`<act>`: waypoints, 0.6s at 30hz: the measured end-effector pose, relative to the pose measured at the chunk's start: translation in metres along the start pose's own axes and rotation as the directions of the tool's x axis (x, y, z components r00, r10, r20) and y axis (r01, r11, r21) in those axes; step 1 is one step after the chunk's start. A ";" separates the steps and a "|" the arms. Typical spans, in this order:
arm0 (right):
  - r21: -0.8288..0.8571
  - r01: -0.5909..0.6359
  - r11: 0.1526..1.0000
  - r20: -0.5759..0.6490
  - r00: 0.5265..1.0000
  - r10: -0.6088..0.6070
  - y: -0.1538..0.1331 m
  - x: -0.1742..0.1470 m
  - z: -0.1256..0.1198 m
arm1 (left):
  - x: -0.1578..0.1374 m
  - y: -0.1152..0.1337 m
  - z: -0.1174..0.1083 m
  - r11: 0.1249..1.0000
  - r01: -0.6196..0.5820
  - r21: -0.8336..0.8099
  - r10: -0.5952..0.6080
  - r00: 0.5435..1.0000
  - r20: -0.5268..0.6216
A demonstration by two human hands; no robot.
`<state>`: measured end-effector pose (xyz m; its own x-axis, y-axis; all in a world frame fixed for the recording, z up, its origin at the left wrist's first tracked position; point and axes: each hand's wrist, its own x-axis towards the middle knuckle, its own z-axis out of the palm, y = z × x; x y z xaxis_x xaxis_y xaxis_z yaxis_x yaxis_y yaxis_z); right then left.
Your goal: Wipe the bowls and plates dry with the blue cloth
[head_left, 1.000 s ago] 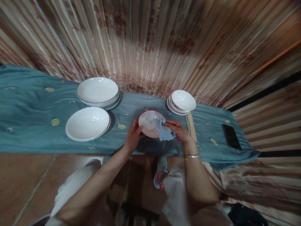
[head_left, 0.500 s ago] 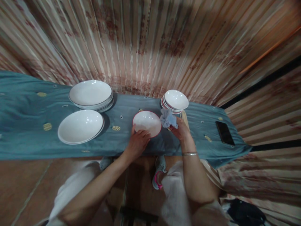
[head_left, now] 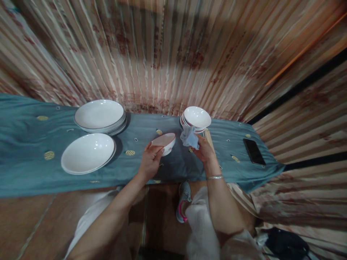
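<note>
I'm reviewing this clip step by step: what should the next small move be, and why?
Probably the right hand should bring the blue cloth to the outside of the red-rimmed bowl. The left hand holds that bowl tilted, with part of its outer wall showing, while the cloth is bunched in the right hand, apart from the bowl.

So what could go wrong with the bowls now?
The red-rimmed bowl is tilted and only the left hand grips it, so it might slip and chip.

The right hand, holding the blue cloth, is close to the stack of small bowls. A careless bump could perhaps nudge the stack.
</note>
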<state>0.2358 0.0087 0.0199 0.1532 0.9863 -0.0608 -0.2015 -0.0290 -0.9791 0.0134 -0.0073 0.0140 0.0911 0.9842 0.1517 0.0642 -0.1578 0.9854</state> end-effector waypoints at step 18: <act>-0.802 0.548 0.237 0.388 0.781 -0.489 0.016 -0.051 0.109 | -0.002 0.001 -0.012 0.703 0.250 -0.666 -0.353 0.936 -0.021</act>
<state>0.1193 -0.0245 0.0286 -0.1575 0.8474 0.5071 0.8123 0.4032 -0.4215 0.0016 -0.0081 0.0157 0.0418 0.9781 -0.2040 -0.5942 0.1885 0.7820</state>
